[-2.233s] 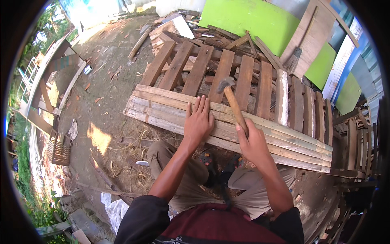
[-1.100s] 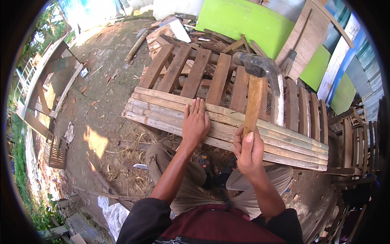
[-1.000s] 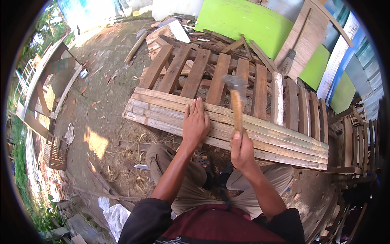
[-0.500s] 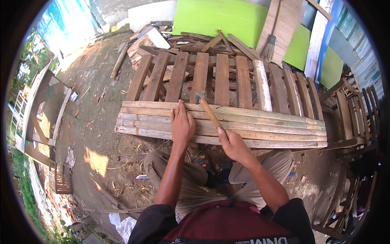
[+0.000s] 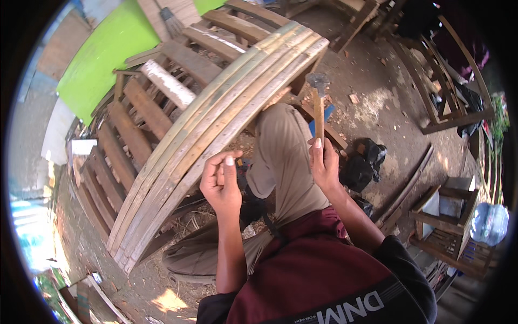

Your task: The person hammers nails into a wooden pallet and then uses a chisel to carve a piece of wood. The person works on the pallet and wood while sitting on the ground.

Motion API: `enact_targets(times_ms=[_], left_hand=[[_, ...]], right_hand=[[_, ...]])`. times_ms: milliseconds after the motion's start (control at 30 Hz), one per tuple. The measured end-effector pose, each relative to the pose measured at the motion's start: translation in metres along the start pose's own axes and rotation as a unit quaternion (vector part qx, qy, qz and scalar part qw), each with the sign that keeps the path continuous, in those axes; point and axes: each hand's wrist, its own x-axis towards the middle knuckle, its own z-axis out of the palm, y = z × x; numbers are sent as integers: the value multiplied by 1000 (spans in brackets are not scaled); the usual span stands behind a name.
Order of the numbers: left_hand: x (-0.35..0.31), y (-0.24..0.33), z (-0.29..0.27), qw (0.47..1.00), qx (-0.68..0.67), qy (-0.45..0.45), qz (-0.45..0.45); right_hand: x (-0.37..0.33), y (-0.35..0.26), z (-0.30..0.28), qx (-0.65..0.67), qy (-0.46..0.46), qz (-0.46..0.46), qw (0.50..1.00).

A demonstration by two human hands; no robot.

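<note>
My right hand [image 5: 325,163] grips a hammer [image 5: 319,116] by its wooden handle, with the dark metal head up, to the right of my knee. My left hand [image 5: 222,186] is raised off the wood, fingers curled and the thumb against the index finger; whatever it may pinch is too small to make out. Beyond it, several long pale wooden strips [image 5: 216,110] lie side by side along the near edge of a slatted wooden frame [image 5: 129,127]. The frame's slats are brown, and one [image 5: 167,83] carries white paint.
Bright green panels [image 5: 105,67] and a broom [image 5: 172,24] stand behind the frame. To the right are a black plastic bag [image 5: 364,164], a wooden frame [image 5: 458,120], a small wooden stool-like piece [image 5: 445,216] and a clear plastic jug [image 5: 489,223]. Scraps litter the ground.
The view has swung to the right. My left hand has lifted off the strips and curled. The hammer has moved from over the strips to beside my right knee, still in my right hand.
</note>
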Motion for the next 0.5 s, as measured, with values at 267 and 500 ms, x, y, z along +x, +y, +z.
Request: enact_targets(times_ms=[267,500], left_hand=[[-73,-49,126,940,-18,-318,-120],[-113,-91,172,845,313,-380,209]], right_hand=[[-52,238,-114,-316,138,225,911],[-136,357,-98,-311,147,337,876]])
